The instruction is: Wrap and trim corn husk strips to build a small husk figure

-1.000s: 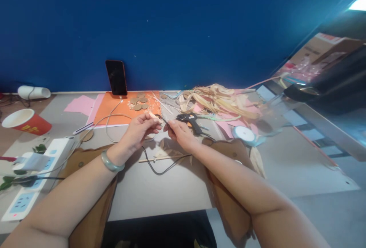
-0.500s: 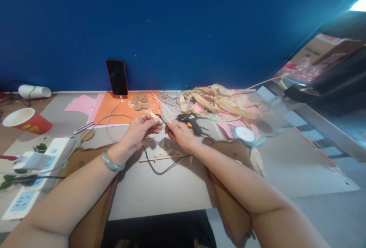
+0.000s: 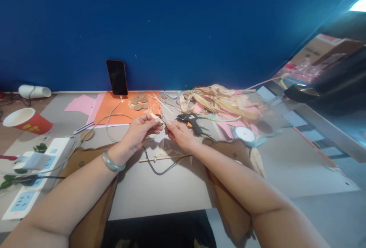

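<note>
My left hand [image 3: 144, 129], with a bracelet on its wrist, pinches a small pale strip of dried husk [image 3: 156, 117] between thumb and fingers. Close by on its right, my right hand [image 3: 180, 133] is closed around a thin dark tool [image 3: 163, 119]; its kind is hidden by the fingers. The tool's tip meets the strip between the two hands. Just behind my right hand lies a black glue gun [image 3: 192, 121]. Beneath the hands, pale husk scraps [image 3: 167, 150] and a thin wooden stick [image 3: 148, 160] rest on the table.
Dried husks [image 3: 220, 101] are heaped at the back right beside a white ribbon spool [image 3: 244, 134]. Several round discs [image 3: 137, 107] lie on orange paper [image 3: 107, 110]. A phone [image 3: 117, 77] leans on the wall. Left are a paper cup [image 3: 31, 121] and a power strip [image 3: 21, 201].
The dark tool's tip has shifted slightly between the fingertips, and the pale strip is turned a little. Both hands stay in almost the same place.
</note>
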Demonstrator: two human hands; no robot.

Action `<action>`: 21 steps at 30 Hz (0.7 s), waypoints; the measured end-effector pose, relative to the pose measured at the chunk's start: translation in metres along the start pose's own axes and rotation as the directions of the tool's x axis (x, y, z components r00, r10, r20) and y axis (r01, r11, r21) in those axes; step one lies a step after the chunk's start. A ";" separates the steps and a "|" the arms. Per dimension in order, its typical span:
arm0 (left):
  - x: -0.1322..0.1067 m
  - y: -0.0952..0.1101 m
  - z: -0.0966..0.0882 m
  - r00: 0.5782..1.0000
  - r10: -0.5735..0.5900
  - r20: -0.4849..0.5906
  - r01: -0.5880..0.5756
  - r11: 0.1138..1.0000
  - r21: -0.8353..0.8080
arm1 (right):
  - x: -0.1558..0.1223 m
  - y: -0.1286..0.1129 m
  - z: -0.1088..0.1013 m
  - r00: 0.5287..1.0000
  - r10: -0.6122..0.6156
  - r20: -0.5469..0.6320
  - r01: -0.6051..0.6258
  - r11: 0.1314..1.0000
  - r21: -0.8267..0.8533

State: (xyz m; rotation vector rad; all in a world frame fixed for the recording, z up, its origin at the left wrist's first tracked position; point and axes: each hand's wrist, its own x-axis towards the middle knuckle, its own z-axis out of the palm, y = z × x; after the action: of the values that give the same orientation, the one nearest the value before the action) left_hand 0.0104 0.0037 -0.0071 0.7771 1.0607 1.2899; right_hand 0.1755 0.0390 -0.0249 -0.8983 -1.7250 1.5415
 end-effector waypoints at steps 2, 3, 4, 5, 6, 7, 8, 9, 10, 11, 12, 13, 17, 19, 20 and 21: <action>-0.001 0.000 0.000 1.000 -0.002 -0.005 0.002 1.000 0.003 | 0.000 0.001 0.000 1.000 -0.004 0.003 0.004 1.000 -0.004; -0.001 0.000 0.000 1.000 -0.002 -0.008 0.002 1.000 0.005 | 0.001 0.001 0.000 1.000 -0.005 0.002 0.005 1.000 -0.008; -0.001 0.000 0.000 1.000 -0.001 -0.010 0.001 1.000 0.006 | 0.001 0.001 0.000 1.000 -0.005 0.000 0.005 1.000 -0.013; -0.001 0.001 0.000 1.000 0.000 -0.011 0.000 1.000 0.007 | 0.001 0.001 0.000 1.000 -0.006 -0.003 0.006 1.000 -0.019; -0.001 0.001 0.000 1.000 0.001 -0.011 -0.001 1.000 0.008 | 0.000 0.000 0.000 1.000 -0.007 -0.007 0.007 1.000 -0.023; -0.001 0.001 0.000 1.000 0.003 -0.011 -0.002 1.000 0.010 | 0.000 0.000 0.000 1.000 -0.009 -0.009 0.009 1.000 -0.028; -0.001 0.000 0.000 1.000 0.004 -0.011 -0.004 1.000 0.011 | 0.000 -0.001 0.000 1.000 -0.012 -0.009 0.011 0.999 -0.032; -0.001 0.000 0.000 1.000 0.006 -0.009 -0.006 1.000 0.011 | 0.000 -0.001 0.000 1.000 -0.015 -0.006 0.015 0.999 -0.033; -0.001 0.000 0.000 1.000 0.008 -0.007 -0.008 1.000 0.011 | 0.000 -0.001 0.000 1.000 -0.018 -0.004 0.018 0.999 -0.033; -0.001 0.000 0.000 1.000 0.010 -0.005 -0.010 1.000 0.011 | 0.000 -0.002 0.000 1.000 -0.022 -0.003 0.021 0.999 -0.031; -0.001 0.000 0.000 1.000 0.011 -0.003 -0.011 1.000 0.010 | 0.000 -0.002 0.000 1.000 -0.023 -0.003 0.023 0.999 -0.029; -0.001 0.000 0.000 1.000 0.012 -0.002 -0.012 1.000 0.010 | 0.000 -0.002 0.000 1.000 -0.022 -0.002 0.022 0.999 -0.028; -0.001 0.000 0.000 1.000 0.017 -0.005 -0.017 1.000 0.006 | -0.001 -0.002 0.000 1.000 -0.008 0.002 0.008 1.000 -0.027; -0.001 0.000 0.000 1.000 0.017 -0.007 -0.016 1.000 0.004 | -0.001 -0.002 0.001 1.000 -0.004 0.000 0.004 1.000 -0.023; -0.001 0.000 0.000 1.000 0.016 -0.006 -0.016 1.000 0.003 | -0.001 -0.002 0.001 1.000 -0.003 -0.002 0.003 1.000 -0.019; -0.001 0.000 -0.001 1.000 0.015 -0.005 -0.015 1.000 0.003 | -0.001 -0.002 0.001 1.000 -0.003 -0.003 0.003 1.000 -0.016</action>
State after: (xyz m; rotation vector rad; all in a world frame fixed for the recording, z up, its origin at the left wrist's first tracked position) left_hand 0.0098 0.0029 -0.0069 0.7856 1.0628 1.3044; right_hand 0.1749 0.0372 -0.0231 -0.9056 -1.7379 1.5252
